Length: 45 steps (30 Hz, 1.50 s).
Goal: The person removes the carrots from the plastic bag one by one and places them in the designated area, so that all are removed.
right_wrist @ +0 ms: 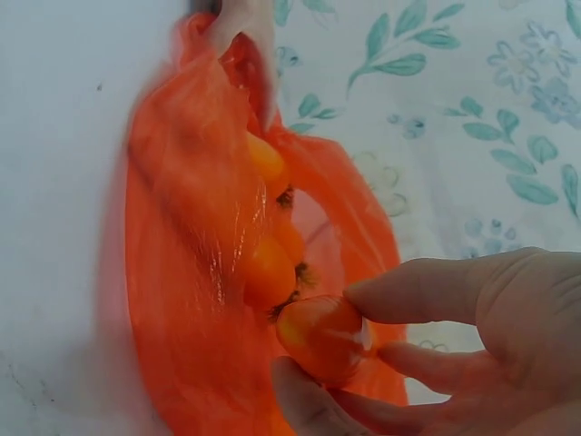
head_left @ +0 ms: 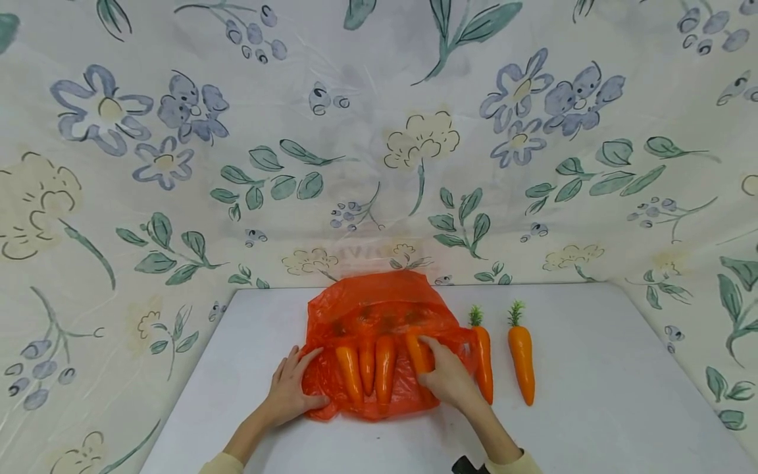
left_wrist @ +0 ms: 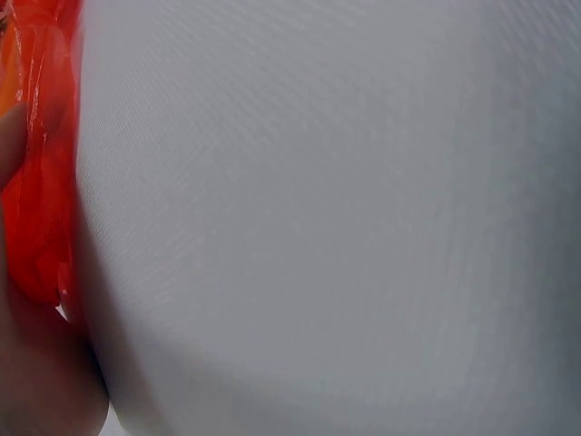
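Three smooth, tapering orange carrots [head_left: 368,368] lay left of your right hand [head_left: 450,376], tops under a thin, crinkled red bag [head_left: 385,291]. That hand pinched a fourth carrot [head_left: 416,353], probably light, stiff and slippery, best gripped mid-body; your left hand [head_left: 289,390], thumb and fingers spread, rested against the bag's edge.

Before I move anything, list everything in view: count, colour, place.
Plastic bag: one, translucent red-orange, on the table's middle
Bagged carrots: at least three, orange, in the bag's middle; more may be hidden
Held carrot: one, orange, at the bag's right part
Loose carrots: two, orange with green tops, right of the bag
Table: one, white, beneath everything
Floral covering: pale with blue, green and yellow print, behind and beside the table
Sleeves: two, pale yellow, bottom edge
Hands: two; left on the bag's left side, right gripping the held carrot
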{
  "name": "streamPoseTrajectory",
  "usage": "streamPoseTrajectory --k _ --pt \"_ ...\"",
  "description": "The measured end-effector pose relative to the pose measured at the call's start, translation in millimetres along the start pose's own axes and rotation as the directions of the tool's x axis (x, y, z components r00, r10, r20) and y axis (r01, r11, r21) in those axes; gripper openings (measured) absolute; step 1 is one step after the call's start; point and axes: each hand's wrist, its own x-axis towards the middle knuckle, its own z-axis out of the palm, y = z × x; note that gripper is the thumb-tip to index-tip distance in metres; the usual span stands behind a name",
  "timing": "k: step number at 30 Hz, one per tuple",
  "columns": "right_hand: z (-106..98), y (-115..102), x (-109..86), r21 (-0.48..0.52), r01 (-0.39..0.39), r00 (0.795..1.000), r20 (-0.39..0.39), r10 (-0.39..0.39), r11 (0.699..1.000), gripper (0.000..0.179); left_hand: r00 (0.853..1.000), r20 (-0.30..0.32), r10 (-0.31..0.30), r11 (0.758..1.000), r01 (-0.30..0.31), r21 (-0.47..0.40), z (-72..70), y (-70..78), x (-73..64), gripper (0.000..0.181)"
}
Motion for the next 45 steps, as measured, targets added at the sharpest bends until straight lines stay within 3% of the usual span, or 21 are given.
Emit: streamPoseTrajectory --k 6,14,21,40,45 --pt "1 -4 -7.9 0.006 -0.042 0.997 0.071 0.041 0.999 0.066 1.000 -0.001 0.005 1.000 -0.005 0.004 -0.8 1.1 -0.9 0.099" --pt "1 -8 -17.1 0.026 0.009 0.995 0.098 -0.011 1.000 0.066 1.000 -0.018 0.015 1.000 -0.015 -0.002 0.6 2.9 -2.1 0.099" --pt "-7 -5 -23.0 0.059 0.005 0.992 0.125 -0.012 0.998 0.066 1.000 -0.007 0.001 1.000 -0.001 0.000 0.1 1.8 -1.6 0.099" --pt "-44 -1 -38.0 0.089 -0.017 0.997 0.071 0.011 0.996 0.063 1.000 0.003 0.001 1.000 -0.001 0.002 -0.1 0.8 -0.4 0.100" --pt "-52 -2 -40.9 0.110 0.022 0.999 0.040 -0.026 0.994 0.062 1.000 0.004 0.002 1.000 -0.002 0.006 0.1 0.7 0.3 0.100"
